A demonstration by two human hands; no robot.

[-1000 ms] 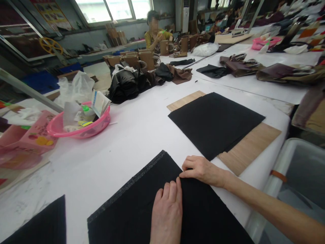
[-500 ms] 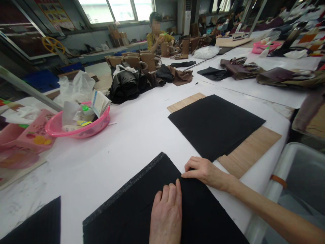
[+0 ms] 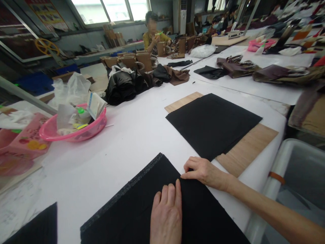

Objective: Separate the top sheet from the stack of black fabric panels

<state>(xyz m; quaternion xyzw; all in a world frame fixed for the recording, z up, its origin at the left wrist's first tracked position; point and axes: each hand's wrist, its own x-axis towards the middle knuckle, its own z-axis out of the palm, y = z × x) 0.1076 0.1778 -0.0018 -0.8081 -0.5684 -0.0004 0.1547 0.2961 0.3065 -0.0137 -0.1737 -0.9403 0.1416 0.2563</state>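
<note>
A thick stack of black fabric sheets [image 3: 132, 210] lies on the white table [image 3: 122, 149] right in front of me. My left hand [image 3: 166, 215] rests flat on top of the stack, fingers together. My right hand [image 3: 203, 171] sits at the stack's right edge, its fingertips pinching the top sheet beside my left fingertips. A second pile of black sheets [image 3: 213, 120] lies further back on a thin wooden board [image 3: 248, 145].
A pink basin [image 3: 73, 127] with bottles and paper stands at the left, pink bags [image 3: 22, 145] beside it. Dark cloth heaps [image 3: 124, 86] lie mid-table. A person sits at the far end. A grey bin [image 3: 297, 176] is at the right; another black sheet [image 3: 35, 230] shows bottom left.
Both hands have stayed almost still on the stack; my view has shifted slightly, so the things on the table sit a little further left.
</note>
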